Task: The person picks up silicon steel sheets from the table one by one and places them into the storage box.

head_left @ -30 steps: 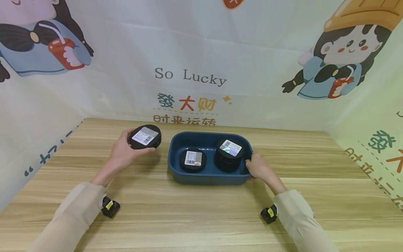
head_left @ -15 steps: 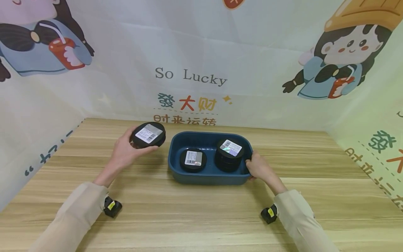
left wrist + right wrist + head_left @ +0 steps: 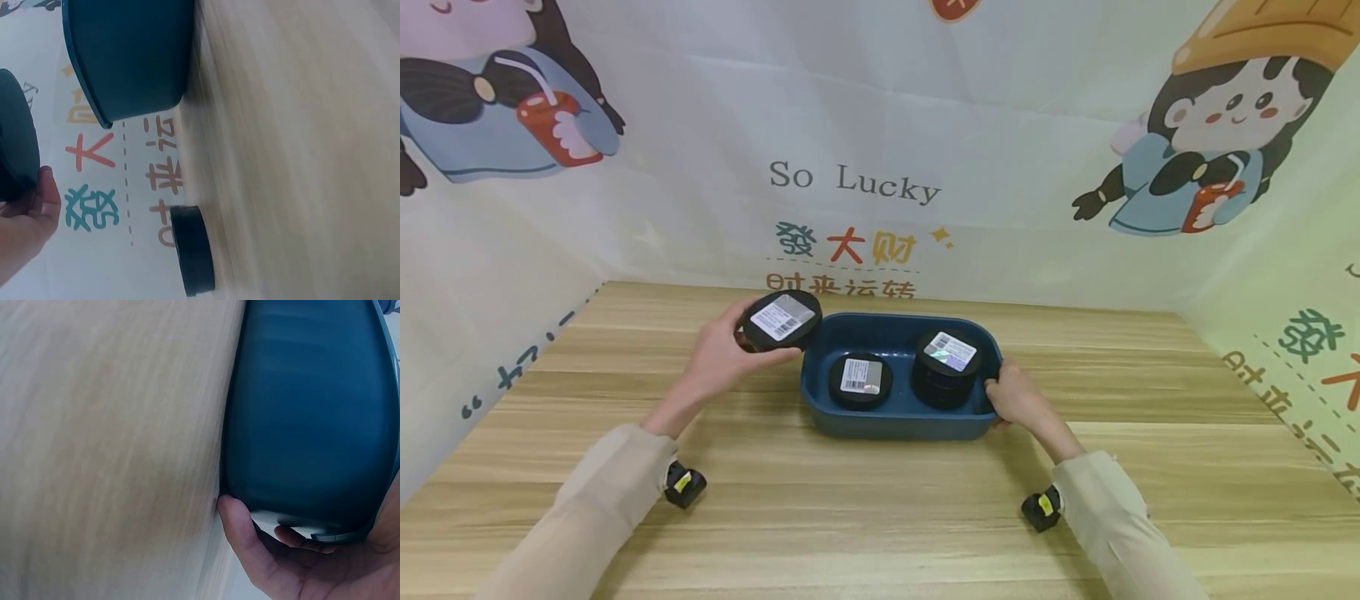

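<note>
In the head view my left hand [image 3: 726, 354] grips a flat, round black container [image 3: 782, 320] with a white and silver label on top. It is held raised and tilted at the left end of a blue plastic box [image 3: 902, 427], overlapping the rim in this view. Inside the box, one black round container [image 3: 861, 382] lies at the left and a stack of similar containers [image 3: 947, 367] stands at the right. My right hand [image 3: 1018, 400] holds the box's right end. In the right wrist view, its fingers [image 3: 240, 528] curl against the box's outer wall.
Another round black piece [image 3: 192, 250] rests on the wooden table [image 3: 294, 156] in the left wrist view, hidden in the head view. A printed cloth backdrop [image 3: 1015, 217] rises behind the table and along both sides. Black wrist cameras [image 3: 685, 483] sit below the sleeves.
My left hand has carried the black round container to the right and slightly up, from beside the box to its left rim. The right hand and the box have stayed put.
</note>
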Demonstrator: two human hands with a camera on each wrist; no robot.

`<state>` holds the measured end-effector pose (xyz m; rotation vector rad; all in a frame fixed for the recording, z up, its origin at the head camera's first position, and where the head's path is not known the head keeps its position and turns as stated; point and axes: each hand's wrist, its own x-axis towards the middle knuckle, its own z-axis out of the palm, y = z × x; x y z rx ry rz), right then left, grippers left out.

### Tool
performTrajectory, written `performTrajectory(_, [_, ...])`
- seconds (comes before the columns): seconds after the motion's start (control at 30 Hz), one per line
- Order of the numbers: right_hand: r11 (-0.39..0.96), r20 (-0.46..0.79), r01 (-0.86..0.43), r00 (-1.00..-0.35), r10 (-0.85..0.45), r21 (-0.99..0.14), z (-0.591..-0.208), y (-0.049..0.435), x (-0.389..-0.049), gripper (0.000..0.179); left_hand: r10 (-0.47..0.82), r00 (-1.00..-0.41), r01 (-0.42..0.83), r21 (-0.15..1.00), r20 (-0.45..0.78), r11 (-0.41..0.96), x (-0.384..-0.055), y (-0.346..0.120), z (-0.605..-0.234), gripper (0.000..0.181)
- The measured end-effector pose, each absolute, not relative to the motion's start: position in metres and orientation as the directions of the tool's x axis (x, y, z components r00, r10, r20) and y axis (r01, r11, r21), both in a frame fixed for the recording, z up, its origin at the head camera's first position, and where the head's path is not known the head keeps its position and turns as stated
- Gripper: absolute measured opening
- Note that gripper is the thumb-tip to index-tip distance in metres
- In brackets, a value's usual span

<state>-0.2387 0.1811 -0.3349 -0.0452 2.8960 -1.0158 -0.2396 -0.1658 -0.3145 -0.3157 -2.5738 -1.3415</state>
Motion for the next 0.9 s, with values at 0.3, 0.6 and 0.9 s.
performTrajectory(0.3, [0.788, -0.064, -0.001, -0.997, -0.051, -0.616, -0.335, 0.181, -0.240, 0.025, 0.202, -0.932, 0.362, 0.776, 0.301, 0.516, -0.244, -0.148, -0.315, 0.081])
performTrajectory(0.6, [0.799, -0.054, -0.009, -0.997, -0.052, -0.601, -0.334, 0.181, -0.239, 0.026, 0.239, -0.919, 0.393, 0.703, 0.312, 0.593, -0.246, -0.133, -0.314, 0.084])
performTrajectory(0.9, [0.789, -0.066, 0.004, -0.997, -0.046, -0.614, -0.335, 0.181, -0.239, 0.026, 0.305, -0.881, 0.473, 0.641, 0.363, 0.604, -0.251, -0.118, -0.316, 0.081])
